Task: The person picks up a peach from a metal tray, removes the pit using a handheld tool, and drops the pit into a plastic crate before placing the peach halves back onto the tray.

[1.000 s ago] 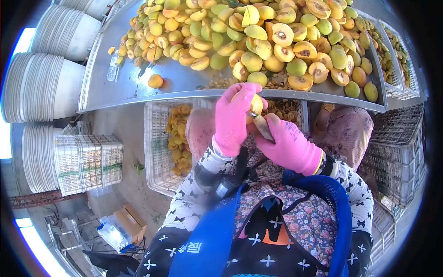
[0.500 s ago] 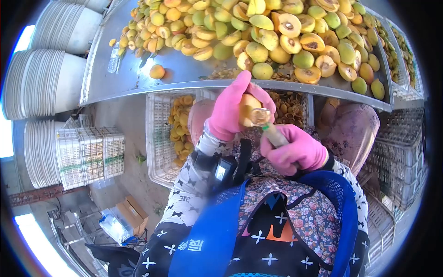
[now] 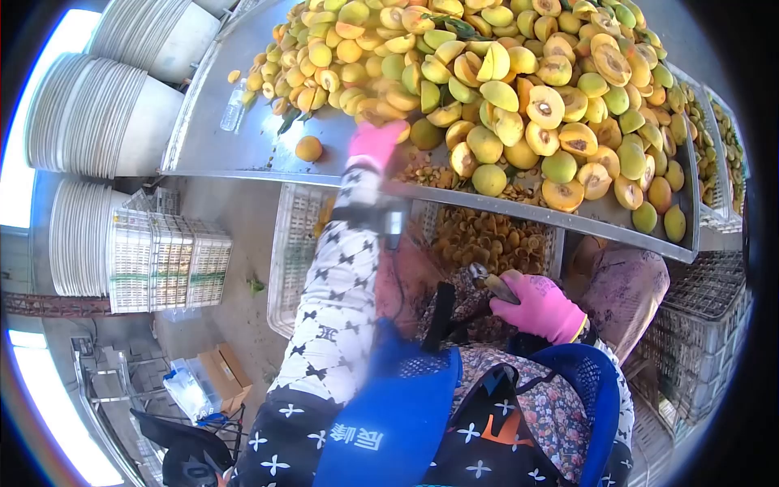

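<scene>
My left hand point(image 3: 376, 144), in a pink glove, reaches out over the metal table to the near edge of the heap of halved peaches point(image 3: 389, 61). Motion smears its fingers, so I cannot see whether they hold a fruit. Closer to my body, my right hand point(image 3: 545, 310), also gloved in pink, is wrapped around the handle of a pitting spoon point(image 3: 497, 286). The small metal tip points away to the upper left. Cut faces in the heap show brown pits or hollows.
A raised rim edges the metal table point(image 3: 268, 162). On it are a lone peach point(image 3: 308, 148) and a plastic bottle point(image 3: 234, 111). Below stands a crate point(image 3: 286, 268), with brown pit scraps point(image 3: 487, 239) beside it. Stacked white tubs point(image 3: 97, 114) and crates point(image 3: 166, 264) line the left.
My left hand has moved from in front of my body, where it held a peach half, out to the heap. My right hand has drawn the spoon slightly down, away from that fruit.
</scene>
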The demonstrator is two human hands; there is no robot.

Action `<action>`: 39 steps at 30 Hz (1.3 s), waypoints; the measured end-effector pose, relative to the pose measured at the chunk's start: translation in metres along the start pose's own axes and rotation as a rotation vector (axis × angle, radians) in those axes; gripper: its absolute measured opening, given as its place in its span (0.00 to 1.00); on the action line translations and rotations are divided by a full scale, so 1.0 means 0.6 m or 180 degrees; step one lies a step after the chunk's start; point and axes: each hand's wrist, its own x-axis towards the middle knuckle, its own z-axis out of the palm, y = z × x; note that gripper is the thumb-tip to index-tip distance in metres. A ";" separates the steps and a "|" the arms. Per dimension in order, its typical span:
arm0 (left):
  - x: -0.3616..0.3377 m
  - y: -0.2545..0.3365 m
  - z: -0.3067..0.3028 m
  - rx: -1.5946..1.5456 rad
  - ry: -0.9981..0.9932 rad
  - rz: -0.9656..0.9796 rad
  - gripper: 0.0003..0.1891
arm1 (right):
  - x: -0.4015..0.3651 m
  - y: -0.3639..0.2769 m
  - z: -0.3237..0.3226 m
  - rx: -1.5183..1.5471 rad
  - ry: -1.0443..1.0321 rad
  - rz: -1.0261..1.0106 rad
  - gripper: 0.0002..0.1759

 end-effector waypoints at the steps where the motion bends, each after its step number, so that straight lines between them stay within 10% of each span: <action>1: -0.007 0.012 0.024 -0.0062 0.0109 0.0037 0.36 | 0.002 -0.002 -0.003 0.0134 0.0002 0.0126 0.19; 8: -0.138 0.049 -0.031 -0.1462 -0.0175 0.0903 0.33 | 0.006 -0.024 -0.022 0.0789 0.0972 -0.0040 0.17; 13: -0.303 0.146 -0.053 -0.1492 -0.1811 0.1583 0.26 | 0.044 -0.066 -0.031 0.2239 0.1850 -0.0191 0.26; 20: -0.426 0.158 0.069 -0.3546 -0.1248 0.0954 0.25 | 0.045 -0.107 -0.024 0.4574 0.0610 -0.0044 0.20; 22: -0.426 0.155 0.071 -0.3801 -0.1029 0.0925 0.24 | 0.046 -0.109 -0.022 0.3936 0.0958 -0.0028 0.20; 24: -0.415 0.157 0.044 -0.1730 -0.0592 0.1998 0.24 | 0.042 -0.089 -0.023 0.1441 0.1774 0.0039 0.19; 25: -0.408 0.159 0.034 -0.0654 -0.0360 0.2442 0.25 | 0.048 -0.086 -0.017 -0.0133 0.3027 -0.1077 0.19; 28: -0.393 0.158 0.034 -0.2691 -0.1198 0.1367 0.27 | 0.029 -0.095 -0.044 -0.0518 0.2371 -0.0956 0.20; 33: -0.394 0.159 0.026 -0.1405 -0.0799 0.2305 0.21 | 0.026 -0.103 -0.047 0.0188 0.2560 -0.0762 0.17; 39: -0.401 0.149 0.060 -0.2729 -0.1105 0.1145 0.23 | 0.054 -0.098 -0.044 0.0002 0.2288 -0.0729 0.16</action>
